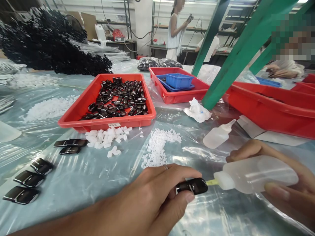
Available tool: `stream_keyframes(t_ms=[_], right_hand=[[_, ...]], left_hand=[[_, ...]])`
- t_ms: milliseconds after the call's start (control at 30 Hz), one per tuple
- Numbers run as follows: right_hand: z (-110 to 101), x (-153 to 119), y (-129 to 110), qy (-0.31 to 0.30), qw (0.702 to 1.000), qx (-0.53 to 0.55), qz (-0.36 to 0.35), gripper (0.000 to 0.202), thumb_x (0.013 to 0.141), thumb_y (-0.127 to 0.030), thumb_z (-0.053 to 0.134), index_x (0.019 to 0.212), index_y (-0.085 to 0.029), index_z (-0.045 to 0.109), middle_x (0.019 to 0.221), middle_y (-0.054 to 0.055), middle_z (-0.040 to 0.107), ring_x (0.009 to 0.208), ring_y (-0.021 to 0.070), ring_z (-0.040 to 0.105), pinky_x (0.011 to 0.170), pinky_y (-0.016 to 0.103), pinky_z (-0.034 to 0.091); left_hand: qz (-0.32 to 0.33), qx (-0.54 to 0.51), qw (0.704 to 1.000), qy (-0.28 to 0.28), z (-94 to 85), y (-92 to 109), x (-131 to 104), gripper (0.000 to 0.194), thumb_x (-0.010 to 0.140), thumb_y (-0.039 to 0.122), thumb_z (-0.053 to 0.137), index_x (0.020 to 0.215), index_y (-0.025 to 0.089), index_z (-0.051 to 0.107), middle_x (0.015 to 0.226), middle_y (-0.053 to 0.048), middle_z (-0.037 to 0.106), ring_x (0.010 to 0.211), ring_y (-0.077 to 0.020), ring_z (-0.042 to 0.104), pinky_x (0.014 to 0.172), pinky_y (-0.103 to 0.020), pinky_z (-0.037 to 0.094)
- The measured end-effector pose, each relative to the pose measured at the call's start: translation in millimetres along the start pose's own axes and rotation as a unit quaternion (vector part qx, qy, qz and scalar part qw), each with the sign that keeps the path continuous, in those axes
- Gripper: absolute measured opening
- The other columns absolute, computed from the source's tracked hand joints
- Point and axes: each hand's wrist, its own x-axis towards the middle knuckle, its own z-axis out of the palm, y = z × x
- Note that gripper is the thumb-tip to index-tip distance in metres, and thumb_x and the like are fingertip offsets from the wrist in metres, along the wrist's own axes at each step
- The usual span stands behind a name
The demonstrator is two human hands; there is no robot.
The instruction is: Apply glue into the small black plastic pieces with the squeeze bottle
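Between the thumb and fingers of my left hand point(157, 193) is a glossy black plastic piece point(194, 186), held just above the table. My right hand point(290, 177) grips a translucent squeeze bottle point(261, 174) lying sideways, its yellowish tip touching or almost touching the right end of the piece. Small white bits point(159, 144) and larger white oval pieces point(104, 137) lie in piles beyond my left hand. Several more black pieces point(29, 178) rest at the left on the plastic-covered table.
A red tray point(105, 123) holds many black pieces. Farther back are another red tray point(180, 97) with blue trays and a green post point(228, 62). A second bottle point(216, 136), crumpled tissue point(197, 111) and a large red bin point(278, 114) sit at right. People are in the background.
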Motion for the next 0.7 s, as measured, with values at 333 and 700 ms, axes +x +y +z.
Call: stream_keyframes(t_ms=[333, 700], right_hand=[[7.3, 2.7, -1.5, 0.067, 0.997, -0.001, 0.027, 0.063, 0.062, -0.079, 0.080, 0.091, -0.026, 0.062, 0.066, 0.001, 0.055, 0.057, 0.0234, 0.054, 0.048, 0.033, 0.045], [1.0, -2.1, 2.5, 0.048, 0.998, -0.025, 0.029, 0.052, 0.075, -0.074, 0.076, 0.092, -0.027, 0.065, 0.066, 0.001, 0.058, 0.050, 0.0195, 0.050, 0.043, 0.030, 0.039]], left_hand=[[0.007, 0.011, 1.000, -0.005, -0.7, -3.6, 0.2, 0.034, 0.108, 0.024, 0.051, 0.141, 0.032, 0.058, 0.133, 0.003, 0.071, 0.119, -0.0170, 0.068, 0.099, -0.026, 0.054], [0.010, -0.001, 1.000, -0.012, -0.5, -3.2, -0.3, 0.035, 0.108, 0.024, 0.052, 0.141, 0.031, 0.058, 0.134, 0.002, 0.072, 0.120, -0.0178, 0.068, 0.100, -0.028, 0.055]])
